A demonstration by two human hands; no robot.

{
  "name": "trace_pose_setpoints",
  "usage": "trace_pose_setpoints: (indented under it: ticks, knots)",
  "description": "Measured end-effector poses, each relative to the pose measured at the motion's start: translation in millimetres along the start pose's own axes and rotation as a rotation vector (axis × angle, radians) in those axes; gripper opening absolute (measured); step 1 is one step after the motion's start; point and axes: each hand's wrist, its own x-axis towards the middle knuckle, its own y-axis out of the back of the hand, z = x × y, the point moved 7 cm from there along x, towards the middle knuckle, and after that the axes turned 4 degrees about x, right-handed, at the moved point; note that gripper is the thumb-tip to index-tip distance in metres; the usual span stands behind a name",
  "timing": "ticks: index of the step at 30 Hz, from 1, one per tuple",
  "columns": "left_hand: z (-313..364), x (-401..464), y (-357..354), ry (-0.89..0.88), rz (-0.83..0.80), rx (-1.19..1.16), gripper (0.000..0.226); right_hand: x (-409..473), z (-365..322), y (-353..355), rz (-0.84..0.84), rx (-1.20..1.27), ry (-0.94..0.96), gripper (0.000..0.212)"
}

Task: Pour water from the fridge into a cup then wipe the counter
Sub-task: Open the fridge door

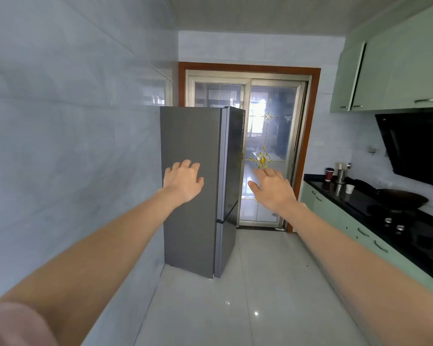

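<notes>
A tall grey fridge [193,136] stands against the left wall, seen from its side, with both doors closed. My left hand [183,181] is stretched out in front of the fridge's side panel, fingers loosely spread and holding nothing. My right hand [273,188] reaches forward to the right of the fridge, fingers apart and holding nothing. A small white cup [350,189] sits on the black counter [318,182] at the right. No cloth is visible.
Green cabinets [335,213] run under the counter along the right. A dark red cup [329,174], a metal utensil holder [340,174], a wok [401,199] on the stove and a black range hood [415,146] are there. A glass sliding door [270,136] is behind the fridge. White tiled floor [260,295] lies ahead.
</notes>
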Motion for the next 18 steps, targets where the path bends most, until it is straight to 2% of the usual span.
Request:
trace_pose_setpoints:
  ticks: [18]
  knots:
    - [-22, 37, -21, -0.027, -0.008, -0.007, 0.051, 41, -9, -23, -0.013, -0.004, -0.026, 0.050]
